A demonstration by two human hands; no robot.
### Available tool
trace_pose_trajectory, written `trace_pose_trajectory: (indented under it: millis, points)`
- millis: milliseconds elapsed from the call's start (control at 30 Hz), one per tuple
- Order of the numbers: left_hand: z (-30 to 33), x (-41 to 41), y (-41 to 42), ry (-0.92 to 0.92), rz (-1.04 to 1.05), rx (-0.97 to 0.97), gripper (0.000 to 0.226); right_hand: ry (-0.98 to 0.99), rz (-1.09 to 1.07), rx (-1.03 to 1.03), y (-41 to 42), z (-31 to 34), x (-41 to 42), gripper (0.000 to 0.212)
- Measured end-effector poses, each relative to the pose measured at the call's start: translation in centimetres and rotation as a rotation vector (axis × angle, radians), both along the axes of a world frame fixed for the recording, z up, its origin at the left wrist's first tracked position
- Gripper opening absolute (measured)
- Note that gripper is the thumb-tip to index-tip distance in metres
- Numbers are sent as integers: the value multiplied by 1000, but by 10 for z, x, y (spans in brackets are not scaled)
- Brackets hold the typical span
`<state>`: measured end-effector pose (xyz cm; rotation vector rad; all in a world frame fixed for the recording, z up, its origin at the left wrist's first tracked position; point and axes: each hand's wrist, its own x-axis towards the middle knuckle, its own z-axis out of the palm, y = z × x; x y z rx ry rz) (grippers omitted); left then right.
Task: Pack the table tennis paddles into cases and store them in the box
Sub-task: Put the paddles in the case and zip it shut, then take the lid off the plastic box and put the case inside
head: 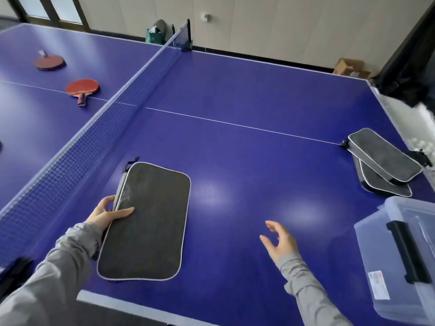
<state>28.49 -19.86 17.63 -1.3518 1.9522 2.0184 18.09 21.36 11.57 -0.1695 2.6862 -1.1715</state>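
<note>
the left hand (pixel 110 214) grips the long edge of a dark fabric paddle case (pixel 146 222) lying flat on the table near the net; the right hand (pixel 279 241) hovers, fingers loose, holding nothing. the case looks light, soft and floppy, best held by its piped edge.

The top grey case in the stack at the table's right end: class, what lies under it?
Under the top grey case lies at least one more case, its edges poking out, on the blue table. Their contents are hidden.
</note>
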Motion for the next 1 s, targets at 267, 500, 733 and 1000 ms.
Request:
trace_pose_trajectory:
  millis: [267,500,733,1000]
  points:
    - [-33,19,-111,-92,38,25,47,-91,157,450,-59,-24,16,53]
    - [-66,16,-162,-166,-35,77,48,-181,128,667,-67,-36,29,60]
    - [-83,17,-185,-185,-105,44,63,-211,176,754,-86,-44,41,66]
    - [-105,28,-186,-189,-80,-81,51,-235,203,784,-101,-49,46,69]
